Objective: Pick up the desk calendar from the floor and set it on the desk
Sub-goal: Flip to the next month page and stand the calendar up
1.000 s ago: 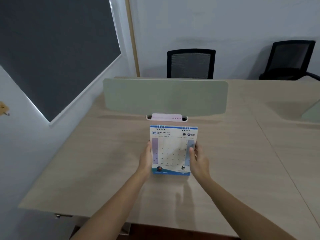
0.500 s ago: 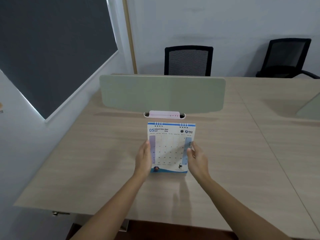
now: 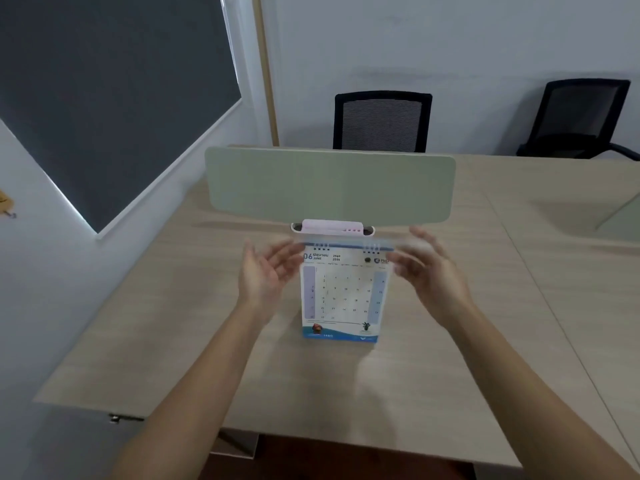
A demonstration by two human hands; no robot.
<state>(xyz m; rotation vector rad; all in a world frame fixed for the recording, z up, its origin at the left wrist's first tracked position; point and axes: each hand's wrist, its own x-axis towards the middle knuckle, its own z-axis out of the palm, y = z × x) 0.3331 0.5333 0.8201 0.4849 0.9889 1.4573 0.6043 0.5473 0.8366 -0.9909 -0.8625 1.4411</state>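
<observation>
The desk calendar (image 3: 343, 296) stands upright on the light wooden desk (image 3: 173, 323), near its middle, showing a white and blue "06 June" page. My left hand (image 3: 265, 275) hovers at its upper left corner, palm turned inward and fingers spread. My right hand (image 3: 429, 271) hovers at the upper right corner, also with spread fingers. Both hands are motion-blurred, and I see nothing gripped in either. A faint blur runs along the calendar's top edge between them.
A pale green divider panel (image 3: 329, 183) stands just behind the calendar, with a pink item (image 3: 332, 226) in the cable slot at its base. Two black mesh chairs (image 3: 382, 121) (image 3: 581, 116) stand beyond the desk. A dark panel (image 3: 104, 98) fills the left wall.
Both hands let go of the calendar's sides and rose to its top corners with fingers apart. The page showing went from "05 May" to "06 June".
</observation>
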